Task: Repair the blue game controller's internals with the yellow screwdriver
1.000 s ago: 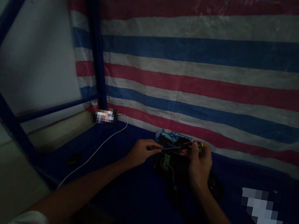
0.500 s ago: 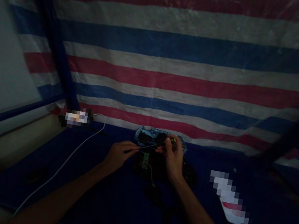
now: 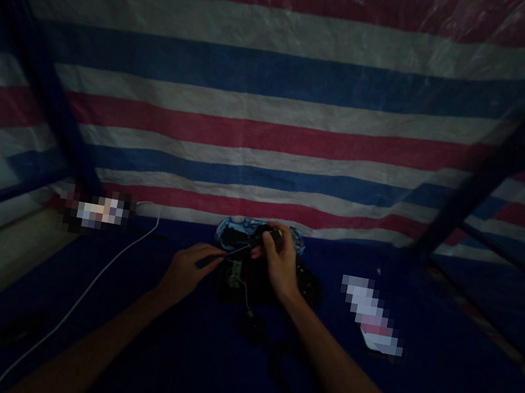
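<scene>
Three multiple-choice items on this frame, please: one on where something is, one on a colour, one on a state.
1. Where is the green circuit board? A) On the floor B) Between the left hand and right hand C) Beside the white cable
2. What colours stripe the tarpaulin? A) Green and yellow B) Black and orange C) Red, white and blue
3. What is the right hand doing? A) Closed around a dark tool B) Lying open C) Holding the white cable

1 B: it lies below and between them.
2 C: the bands run across it.
3 A: the fingers wrap the tool.
</scene>
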Action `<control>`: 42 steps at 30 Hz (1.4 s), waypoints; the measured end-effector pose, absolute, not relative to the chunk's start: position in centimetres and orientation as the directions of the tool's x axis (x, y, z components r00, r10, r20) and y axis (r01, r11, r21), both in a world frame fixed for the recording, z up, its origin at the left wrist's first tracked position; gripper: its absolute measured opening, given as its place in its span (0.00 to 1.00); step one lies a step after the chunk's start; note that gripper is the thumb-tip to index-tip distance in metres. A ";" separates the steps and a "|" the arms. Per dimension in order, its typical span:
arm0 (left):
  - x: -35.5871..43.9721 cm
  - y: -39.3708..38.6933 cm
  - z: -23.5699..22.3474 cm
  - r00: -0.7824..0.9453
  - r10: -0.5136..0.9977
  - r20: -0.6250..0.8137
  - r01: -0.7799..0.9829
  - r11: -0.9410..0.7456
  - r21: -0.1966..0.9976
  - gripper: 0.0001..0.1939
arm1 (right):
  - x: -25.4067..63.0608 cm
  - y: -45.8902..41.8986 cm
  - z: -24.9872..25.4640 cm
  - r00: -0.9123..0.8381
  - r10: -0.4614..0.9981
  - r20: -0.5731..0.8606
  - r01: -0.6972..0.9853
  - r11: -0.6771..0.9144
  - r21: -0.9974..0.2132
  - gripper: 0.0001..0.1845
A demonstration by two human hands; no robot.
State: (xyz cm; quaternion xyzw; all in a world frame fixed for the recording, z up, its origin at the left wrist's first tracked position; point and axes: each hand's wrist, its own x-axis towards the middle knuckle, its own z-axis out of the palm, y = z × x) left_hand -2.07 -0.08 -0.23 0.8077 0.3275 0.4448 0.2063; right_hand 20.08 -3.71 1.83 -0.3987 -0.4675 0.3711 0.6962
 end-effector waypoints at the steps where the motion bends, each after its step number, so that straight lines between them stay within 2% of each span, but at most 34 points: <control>1: -2.1 -0.1 -0.2 0.394 0.712 0.581 0.341 -0.701 0.627 0.09 | 20.1 -3.7 1.9 0.271 0.889 0.369 -0.114 0.410 -0.905 0.24; 4: -2.0 -0.2 -0.1 0.396 0.731 0.556 0.331 -0.678 0.656 0.08 | 20.0 -3.2 2.2 0.215 0.891 0.401 -0.048 0.419 -0.907 0.21; 8: -2.0 -0.2 0.0 0.329 0.793 0.513 0.323 -0.605 0.728 0.10 | 19.9 -2.2 3.1 0.189 0.896 0.403 -0.084 0.423 -0.902 0.20; 12: -1.9 -0.1 0.2 0.207 0.881 0.426 0.275 -0.470 0.839 0.11 | 19.9 -1.5 3.8 0.239 0.872 0.428 -0.076 0.456 -0.887 0.20; 16: -1.7 0.1 0.3 0.161 0.925 0.345 0.186 -0.372 0.910 0.13 | 19.9 -1.3 3.7 0.270 0.872 0.408 -0.113 0.449 -0.886 0.21; 33: -1.3 0.1 0.4 0.181 0.955 0.235 0.046 -0.247 0.968 0.17 | 20.0 -2.7 2.1 0.291 0.920 0.263 -0.258 0.341 -0.904 0.23; 42: -1.3 0.0 0.4 0.170 0.975 0.142 -0.052 -0.135 0.989 0.22 | 19.8 -2.9 1.9 0.316 0.905 0.284 -0.277 0.374 -0.885 0.24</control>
